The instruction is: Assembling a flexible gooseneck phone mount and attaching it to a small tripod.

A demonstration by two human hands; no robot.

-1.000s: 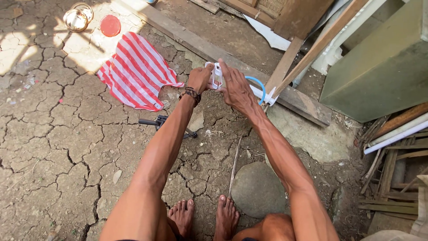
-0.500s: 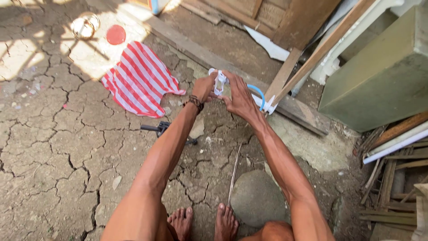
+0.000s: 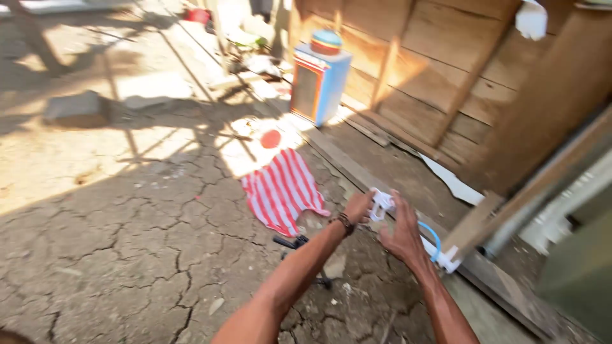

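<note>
Both arms reach forward over cracked concrete ground. My left hand (image 3: 358,206), with a dark bracelet at the wrist, grips a small white plastic part (image 3: 382,204). My right hand (image 3: 403,234) is beside it with fingers spread, touching the same white part from the right. A light blue hose loop (image 3: 435,237) with a white fitting (image 3: 448,258) lies just past my right hand. A dark tool (image 3: 291,241) lies on the ground under my left forearm.
A red-and-white striped cloth (image 3: 280,188) lies on the ground left of the hands, with a red lid (image 3: 271,138) beyond it. A blue box (image 3: 320,83) stands against a wooden plank wall (image 3: 446,70). Wooden boards (image 3: 484,220) lean at right.
The camera has tilted up, so the wall and blue box now show and my feet are out of view. Both hands stay on the white part.
</note>
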